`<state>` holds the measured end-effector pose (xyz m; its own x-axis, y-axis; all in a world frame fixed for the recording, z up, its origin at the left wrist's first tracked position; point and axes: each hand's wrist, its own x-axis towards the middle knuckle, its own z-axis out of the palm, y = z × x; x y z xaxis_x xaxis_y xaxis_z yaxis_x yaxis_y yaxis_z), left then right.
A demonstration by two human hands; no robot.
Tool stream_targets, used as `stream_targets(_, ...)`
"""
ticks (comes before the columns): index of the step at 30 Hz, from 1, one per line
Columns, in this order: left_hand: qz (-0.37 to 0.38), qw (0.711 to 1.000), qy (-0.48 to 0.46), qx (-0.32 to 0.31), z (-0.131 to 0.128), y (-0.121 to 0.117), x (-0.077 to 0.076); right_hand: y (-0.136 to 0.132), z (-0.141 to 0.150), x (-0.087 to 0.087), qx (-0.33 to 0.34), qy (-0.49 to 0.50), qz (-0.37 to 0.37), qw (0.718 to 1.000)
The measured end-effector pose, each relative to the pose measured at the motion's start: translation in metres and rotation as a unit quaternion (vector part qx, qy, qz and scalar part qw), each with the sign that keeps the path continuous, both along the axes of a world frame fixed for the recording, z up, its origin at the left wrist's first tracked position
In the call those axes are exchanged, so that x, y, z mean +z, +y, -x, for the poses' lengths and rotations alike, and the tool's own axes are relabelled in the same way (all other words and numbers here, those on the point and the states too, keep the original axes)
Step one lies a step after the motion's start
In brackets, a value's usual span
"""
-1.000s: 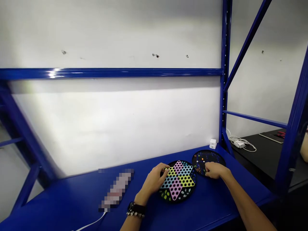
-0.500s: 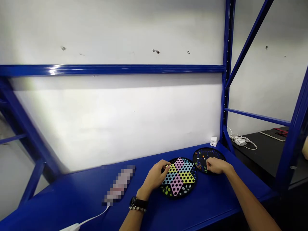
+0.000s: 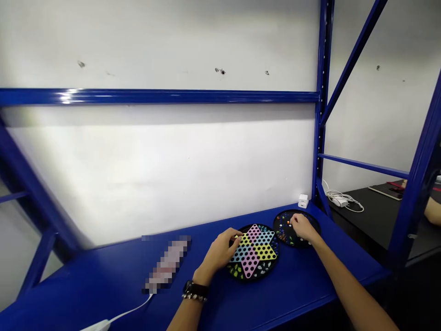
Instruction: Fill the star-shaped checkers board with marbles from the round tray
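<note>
A Chinese checkers board [image 3: 248,248], a star of pink, yellow and blue points with rows of dark holes, lies on a round black tray [image 3: 259,276]. Glossy coloured pieces lie around the star. My left hand [image 3: 222,249] is at its left side, fingers curled and closed at the tip of the yellow point. A second round black tray [image 3: 280,215] sits to the right, scattered with small coloured pieces and an orange cube [image 3: 288,222]. Over it, my right hand [image 3: 303,227] has its fingers pinched together; whatever is between them is hidden.
Blue metal table [image 3: 200,294] within a blue rack frame [image 3: 193,96]. A blurred-out flat item [image 3: 168,266] with a white cable lies at left. White chargers [image 3: 303,201] stand at the back. A black table [image 3: 365,207] at right holds cables; part of another person's arm [image 3: 433,211] shows.
My right hand has moved back and slightly left over the second tray, fingers still pinched. My left hand stays at the board. The view has shifted slightly.
</note>
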<state>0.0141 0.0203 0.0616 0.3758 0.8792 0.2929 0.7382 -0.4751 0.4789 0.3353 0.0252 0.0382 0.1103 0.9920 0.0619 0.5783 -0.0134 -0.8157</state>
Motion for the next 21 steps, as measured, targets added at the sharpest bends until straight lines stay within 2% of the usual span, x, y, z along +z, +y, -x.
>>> stream_targets(2,-0.002,1.0,0.005,0.0,0.0,0.001,-0.002,-0.006,0.013,-0.004,0.016,-0.152,-0.015,0.988)
stream_targets(3,-0.002,1.0,0.007,0.001,0.001,0.001,-0.003,-0.01,0.02,-0.005,0.025,-0.198,-0.017,0.98)
stream_targets(8,0.007,1.0,0.007,0.0,0.001,0.001,-0.005,-0.023,0.047,-0.008,0.025,-0.339,-0.01,0.941)
stream_targets(11,0.012,1.0,0.006,0.003,0.0,0.0,-0.004,-0.02,0.052,-0.013,0.03,-0.388,-0.021,0.921)
stream_targets(16,0.02,1.0,0.003,0.004,-0.001,-0.002,-0.002,-0.013,0.049,-0.02,0.08,-0.426,-0.07,0.898)
stream_targets(21,0.016,1.0,0.013,0.006,-0.001,-0.002,-0.002,-0.011,0.047,-0.023,0.096,-0.431,-0.097,0.892)
